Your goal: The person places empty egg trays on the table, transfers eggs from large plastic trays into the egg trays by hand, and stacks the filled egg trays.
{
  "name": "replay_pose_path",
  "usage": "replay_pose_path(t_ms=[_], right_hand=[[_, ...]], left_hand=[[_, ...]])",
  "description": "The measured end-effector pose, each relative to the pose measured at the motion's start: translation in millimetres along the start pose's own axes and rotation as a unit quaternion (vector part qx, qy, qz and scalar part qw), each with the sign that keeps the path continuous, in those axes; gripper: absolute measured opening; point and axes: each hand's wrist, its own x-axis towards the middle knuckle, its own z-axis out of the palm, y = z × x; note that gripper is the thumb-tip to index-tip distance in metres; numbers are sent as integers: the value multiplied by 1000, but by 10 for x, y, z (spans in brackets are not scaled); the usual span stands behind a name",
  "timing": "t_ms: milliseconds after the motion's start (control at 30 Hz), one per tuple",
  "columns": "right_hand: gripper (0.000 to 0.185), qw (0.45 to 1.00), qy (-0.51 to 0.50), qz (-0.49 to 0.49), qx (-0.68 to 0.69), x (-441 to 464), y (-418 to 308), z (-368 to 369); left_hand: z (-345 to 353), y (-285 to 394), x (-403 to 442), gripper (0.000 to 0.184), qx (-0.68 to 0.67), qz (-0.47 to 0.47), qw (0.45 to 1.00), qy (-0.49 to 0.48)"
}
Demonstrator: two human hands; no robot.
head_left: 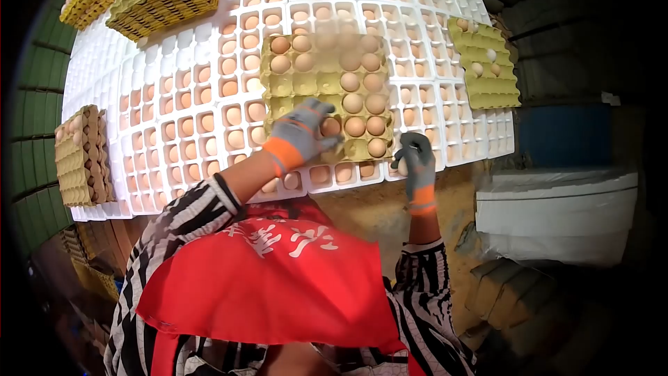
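My left hand [300, 134], in a grey glove with an orange cuff, reaches over the yellow-green egg tray [299, 84]. Its thumb and fingers close round a brown egg [330, 127] in the tray. Brown eggs fill much of the tray's right side, and some cups at left and middle are bare. My right hand [416, 160], gloved alike, is just right of the tray's lower corner. Its fingers are curled round a pale egg [399, 167], partly hidden, over the edge of the white foam trays.
White foam trays [152, 76] with many eggs cover the table. Stacked pulp trays [167, 0] stand at the back left, and another stack [85, 157] at the left edge. A pulp tray [486, 63] with several eggs lies at right. White foam blocks [557, 212] are beyond the table.
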Motion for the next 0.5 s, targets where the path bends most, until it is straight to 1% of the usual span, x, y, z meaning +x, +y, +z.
replay_pose_path(t_ms=[33,67,100,167,200,233,267,333,400,433,467,500], right_hand=[[43,988,26,6,-152,28,10,43],[60,929,41,-110,-352,-34,-101,171],[57,890,14,-70,-451,-16,-136,289],[55,899,44,-57,-432,-16,-43,389],[51,948,29,-45,-313,13,83,320],[47,982,12,-32,-187,42,214,202],[45,996,-17,56,60,54,250,91],[49,978,-5,53,202,55,289,-76],[49,957,-52,48,281,126,345,-296],[48,992,-44,-41,113,215,288,-262],[47,989,-34,-129,-60,321,176,-192],[46,950,-24,-212,-230,351,59,-121]], left_hand=[[67,45,47,27,98,26,993,-56],[119,69,86,28,195,53,973,-112],[154,81,126,29,205,49,970,-123],[191,95,199,30,223,42,963,-144],[171,72,196,30,158,17,980,-118],[113,32,176,31,92,-9,992,-90],[43,18,182,32,27,-34,997,-61],[-73,99,222,30,40,7,998,-40],[-2,175,272,26,68,41,996,-42],[81,208,309,25,70,47,994,-72],[160,240,345,25,72,54,991,-100],[248,276,379,25,75,61,987,-129]])
